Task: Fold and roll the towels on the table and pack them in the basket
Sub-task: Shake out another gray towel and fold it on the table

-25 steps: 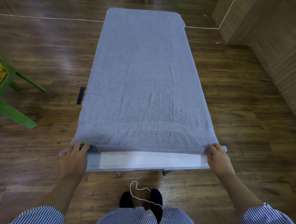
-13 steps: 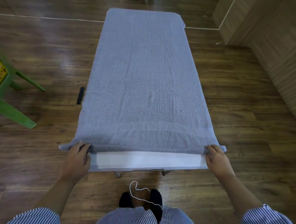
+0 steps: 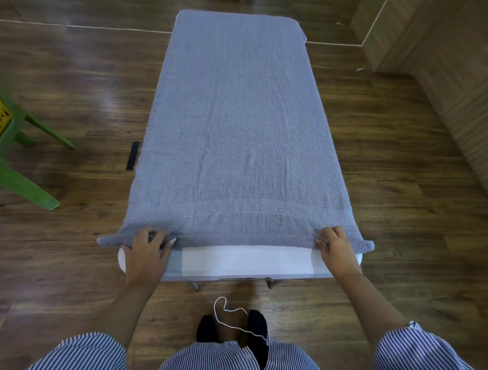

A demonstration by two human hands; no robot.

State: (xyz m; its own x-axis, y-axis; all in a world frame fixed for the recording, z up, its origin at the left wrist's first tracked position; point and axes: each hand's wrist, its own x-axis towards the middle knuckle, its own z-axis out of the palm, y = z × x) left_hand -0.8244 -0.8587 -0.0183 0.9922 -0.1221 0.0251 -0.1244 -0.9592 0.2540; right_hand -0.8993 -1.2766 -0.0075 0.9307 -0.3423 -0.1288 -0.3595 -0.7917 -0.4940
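Pinching towel (image 3: 240, 133) hem, curled fingers (image 3: 329, 234).

White table (image 3: 247, 262) is standing lengthwise away from the camera on a dark wood-plank floor (image 3: 72, 91) — only its near edge strip is showing bare. A grey-blue towel (image 3: 234, 133) is lying spread flat over nearly the whole top, covering it to the far end and overhanging slightly at both near corners. Its near hem is sitting bunched into a low ridge just back from the table's near edge. Metal leg ends (image 3: 195, 285) are poking out under the near edge. On the floor — a small black object (image 3: 132, 159) is lying just beside the table's left side.
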